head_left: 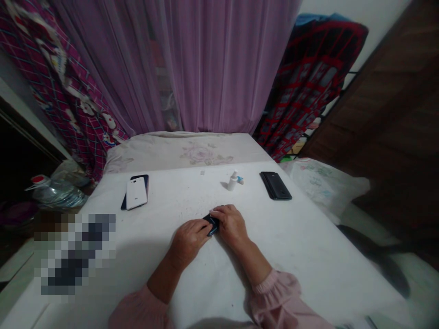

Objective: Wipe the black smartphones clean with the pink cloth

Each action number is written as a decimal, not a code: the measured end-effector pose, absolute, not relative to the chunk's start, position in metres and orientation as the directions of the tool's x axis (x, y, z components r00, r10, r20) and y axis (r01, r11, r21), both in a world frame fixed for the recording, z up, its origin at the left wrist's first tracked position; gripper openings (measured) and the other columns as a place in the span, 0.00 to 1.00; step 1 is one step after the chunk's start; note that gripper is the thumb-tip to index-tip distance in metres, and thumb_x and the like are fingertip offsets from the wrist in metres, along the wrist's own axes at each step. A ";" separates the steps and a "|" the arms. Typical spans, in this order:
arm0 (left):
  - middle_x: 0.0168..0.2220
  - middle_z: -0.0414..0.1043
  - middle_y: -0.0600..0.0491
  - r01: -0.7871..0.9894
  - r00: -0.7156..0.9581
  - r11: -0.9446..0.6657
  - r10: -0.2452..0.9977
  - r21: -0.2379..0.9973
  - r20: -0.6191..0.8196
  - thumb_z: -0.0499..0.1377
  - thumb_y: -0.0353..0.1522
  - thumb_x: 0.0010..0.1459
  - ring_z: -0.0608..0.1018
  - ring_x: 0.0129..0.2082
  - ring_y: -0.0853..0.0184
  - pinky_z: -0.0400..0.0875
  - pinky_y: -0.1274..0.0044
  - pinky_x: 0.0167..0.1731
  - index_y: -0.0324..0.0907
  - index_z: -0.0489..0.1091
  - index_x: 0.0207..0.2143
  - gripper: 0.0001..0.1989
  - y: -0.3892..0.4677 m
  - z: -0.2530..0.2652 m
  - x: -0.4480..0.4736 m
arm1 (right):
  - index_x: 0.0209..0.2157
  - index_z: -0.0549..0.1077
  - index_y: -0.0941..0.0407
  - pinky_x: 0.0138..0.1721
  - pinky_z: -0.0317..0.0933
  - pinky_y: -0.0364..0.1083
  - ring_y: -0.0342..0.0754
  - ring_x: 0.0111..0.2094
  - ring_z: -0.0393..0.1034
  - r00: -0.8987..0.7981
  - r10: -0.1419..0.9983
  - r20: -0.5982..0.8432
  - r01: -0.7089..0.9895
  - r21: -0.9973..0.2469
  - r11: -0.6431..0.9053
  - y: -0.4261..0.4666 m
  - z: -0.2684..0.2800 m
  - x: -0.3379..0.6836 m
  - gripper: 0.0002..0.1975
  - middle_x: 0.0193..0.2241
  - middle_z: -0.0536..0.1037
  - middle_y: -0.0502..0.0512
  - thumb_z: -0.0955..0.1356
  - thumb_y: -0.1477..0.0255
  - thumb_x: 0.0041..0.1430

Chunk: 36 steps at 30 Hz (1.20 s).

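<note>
A dark, shiny smartphone (213, 224) lies at the middle of the white-covered table, partly hidden by fingers. My left hand (190, 237) grips its left side, with fingers closed along the edge. From the right, my right hand (233, 226) curls over the phone's upper part. A bit of something white shows at the right fingertips, too small to name. Beyond my hands stands a small white spray bottle (232, 182), upright, beside a small blue and white item (240, 180).
At left, a white phone (136, 193) rests on a dark one (145, 179). Stacked black phones (276, 185) lie at right. A pixelated dark patch (78, 251) covers the left edge. A water bottle (58, 194) and plastic bag (325, 183) flank the table (291, 246).
</note>
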State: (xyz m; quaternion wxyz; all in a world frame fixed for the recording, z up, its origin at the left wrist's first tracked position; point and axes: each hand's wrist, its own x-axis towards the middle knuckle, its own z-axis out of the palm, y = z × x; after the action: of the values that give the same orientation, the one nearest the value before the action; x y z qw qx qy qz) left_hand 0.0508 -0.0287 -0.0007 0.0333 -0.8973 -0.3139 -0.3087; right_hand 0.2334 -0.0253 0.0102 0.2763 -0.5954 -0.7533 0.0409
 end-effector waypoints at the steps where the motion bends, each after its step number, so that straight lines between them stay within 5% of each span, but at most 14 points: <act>1: 0.38 0.78 0.49 0.582 0.608 -0.800 0.548 0.147 0.575 0.58 0.30 0.62 0.79 0.37 0.61 0.77 0.69 0.38 0.43 0.74 0.43 0.08 -0.028 -0.001 0.050 | 0.40 0.80 0.48 0.43 0.64 0.47 0.51 0.41 0.68 -0.118 0.924 0.363 0.874 -0.403 0.270 -0.023 0.009 0.235 0.19 0.41 0.81 0.49 0.64 0.82 0.55; 4: 0.40 0.78 0.49 0.568 0.549 -0.784 0.587 0.250 0.595 0.58 0.32 0.62 0.80 0.39 0.61 0.77 0.69 0.40 0.44 0.75 0.44 0.09 -0.027 0.000 0.048 | 0.39 0.81 0.50 0.44 0.64 0.49 0.52 0.42 0.69 0.040 0.937 0.348 0.890 -0.438 0.125 -0.017 0.001 0.253 0.20 0.41 0.80 0.51 0.62 0.82 0.55; 7: 0.40 0.78 0.50 0.538 0.400 -0.695 0.708 0.477 0.582 0.57 0.34 0.63 0.80 0.39 0.64 0.77 0.74 0.41 0.45 0.75 0.44 0.10 -0.022 0.000 0.045 | 0.38 0.81 0.52 0.43 0.65 0.49 0.52 0.42 0.70 0.218 0.910 0.353 0.835 -0.550 0.014 -0.015 -0.010 0.276 0.15 0.40 0.81 0.54 0.63 0.77 0.57; 10: 0.36 0.78 0.52 0.526 0.217 -0.530 0.840 0.665 0.498 0.57 0.36 0.62 0.80 0.35 0.67 0.77 0.77 0.37 0.44 0.76 0.42 0.11 -0.016 -0.005 0.040 | 0.36 0.80 0.53 0.44 0.65 0.51 0.52 0.41 0.72 0.323 0.868 0.377 0.732 -0.681 0.023 -0.014 -0.021 0.285 0.13 0.39 0.81 0.55 0.63 0.72 0.58; 13: 0.33 0.78 0.53 0.574 0.079 -0.386 0.904 0.722 0.420 0.58 0.36 0.60 0.80 0.31 0.67 0.76 0.78 0.32 0.44 0.74 0.48 0.15 -0.010 -0.012 0.036 | 0.36 0.80 0.52 0.45 0.66 0.52 0.51 0.41 0.73 0.335 0.847 0.412 0.654 -0.749 0.106 -0.013 -0.027 0.280 0.13 0.39 0.81 0.55 0.63 0.71 0.57; 22: 0.42 0.79 0.47 0.765 0.237 -0.462 0.850 0.449 0.471 0.55 0.37 0.61 0.77 0.47 0.55 0.68 0.59 0.51 0.44 0.74 0.45 0.13 -0.005 -0.019 0.034 | 0.38 0.79 0.51 0.45 0.66 0.50 0.49 0.41 0.73 0.287 0.819 0.496 0.572 -0.775 0.268 -0.014 -0.034 0.264 0.14 0.38 0.80 0.55 0.63 0.74 0.56; 27: 0.56 0.69 0.39 0.858 0.274 -0.422 0.859 0.295 0.432 0.62 0.49 0.52 0.67 0.59 0.45 0.54 0.50 0.59 0.39 0.68 0.53 0.32 -0.017 -0.028 0.037 | 0.40 0.79 0.52 0.45 0.66 0.49 0.49 0.42 0.72 0.223 0.806 0.549 0.639 -0.707 0.304 -0.015 -0.029 0.258 0.15 0.39 0.79 0.55 0.62 0.75 0.59; 31: 0.57 0.68 0.40 0.862 0.292 -0.425 0.861 0.274 0.416 0.63 0.47 0.53 0.65 0.60 0.46 0.49 0.51 0.61 0.41 0.67 0.53 0.30 -0.023 -0.029 0.039 | 0.45 0.77 0.54 0.47 0.65 0.50 0.50 0.44 0.70 0.112 0.796 0.594 0.733 -0.590 0.337 -0.016 -0.021 0.249 0.18 0.42 0.78 0.57 0.60 0.77 0.60; 36: 0.59 0.67 0.42 0.849 0.311 -0.418 0.890 0.323 0.333 0.63 0.43 0.54 0.64 0.61 0.48 0.47 0.51 0.61 0.45 0.66 0.55 0.28 -0.018 -0.023 0.040 | 0.49 0.75 0.55 0.50 0.60 0.53 0.54 0.50 0.66 -0.059 0.899 0.433 0.865 -0.427 0.262 -0.018 -0.017 0.245 0.17 0.50 0.75 0.59 0.61 0.72 0.63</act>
State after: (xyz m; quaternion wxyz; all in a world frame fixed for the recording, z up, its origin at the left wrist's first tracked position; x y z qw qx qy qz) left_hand 0.0396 -0.0184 -0.0231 -0.0433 -0.8086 -0.5377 -0.2348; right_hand 0.2454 -0.0183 -0.0174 0.3202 -0.6067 -0.7271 0.0268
